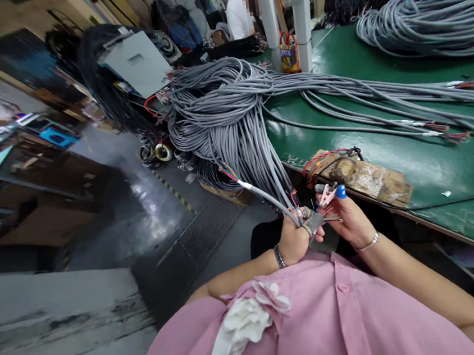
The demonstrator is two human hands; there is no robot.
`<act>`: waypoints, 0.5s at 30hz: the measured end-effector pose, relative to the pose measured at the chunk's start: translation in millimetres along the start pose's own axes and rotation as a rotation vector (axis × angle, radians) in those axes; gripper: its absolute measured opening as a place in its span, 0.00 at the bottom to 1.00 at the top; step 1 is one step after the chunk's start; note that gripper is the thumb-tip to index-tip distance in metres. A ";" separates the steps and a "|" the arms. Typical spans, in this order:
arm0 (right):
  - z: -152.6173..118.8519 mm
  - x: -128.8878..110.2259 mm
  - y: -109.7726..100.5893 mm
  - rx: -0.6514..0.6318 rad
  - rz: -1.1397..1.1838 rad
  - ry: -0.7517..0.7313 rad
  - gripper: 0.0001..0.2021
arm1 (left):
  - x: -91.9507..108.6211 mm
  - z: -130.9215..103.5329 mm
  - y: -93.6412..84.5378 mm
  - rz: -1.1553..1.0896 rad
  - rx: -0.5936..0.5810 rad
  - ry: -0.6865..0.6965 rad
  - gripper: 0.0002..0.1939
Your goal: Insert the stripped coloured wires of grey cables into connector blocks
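My left hand (293, 238) is closed around a grey multi-core cable (271, 197), with grey wrapping on some of its fingers. One end of this cable points up and left, showing a white band and fanned coloured wires (228, 172). Thin bare-tipped wires (330, 217) stick out to the right of the left hand. My right hand (354, 223), with a blue cover (340, 191) on the thumb tip, pinches a small pale pink clip-like piece (327, 196) close beside those wires. Its exact kind is hard to make out.
A large bundle of grey cables (221, 106) drapes over the corner of the green table (345, 155). A worn wooden block (373, 183) with red and black leads lies at the near edge. A coiled cable pile (428, 22) sits at back right. Another person (239, 16) is behind.
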State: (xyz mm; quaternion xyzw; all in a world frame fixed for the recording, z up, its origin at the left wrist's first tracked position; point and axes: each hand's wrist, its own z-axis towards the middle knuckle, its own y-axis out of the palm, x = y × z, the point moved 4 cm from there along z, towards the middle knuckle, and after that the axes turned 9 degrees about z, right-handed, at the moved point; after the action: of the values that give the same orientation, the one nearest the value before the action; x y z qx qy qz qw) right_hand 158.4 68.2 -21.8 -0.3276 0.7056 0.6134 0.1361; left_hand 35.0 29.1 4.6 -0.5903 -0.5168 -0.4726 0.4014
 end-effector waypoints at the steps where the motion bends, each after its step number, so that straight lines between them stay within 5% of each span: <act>1: 0.9 0.0 1.1 0.006 0.028 0.000 0.24 | -0.8 0.2 -0.5 0.008 0.003 0.002 0.19; 15: 2.0 3.3 -0.4 0.044 0.130 0.020 0.17 | 1.9 -0.5 -1.8 0.011 0.033 0.001 0.20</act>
State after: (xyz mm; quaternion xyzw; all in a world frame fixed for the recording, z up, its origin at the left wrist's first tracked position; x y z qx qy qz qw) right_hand 155.8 69.2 -24.5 -0.2841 0.7399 0.6021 0.0962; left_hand 33.2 29.3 6.5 -0.5863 -0.5211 -0.4620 0.4138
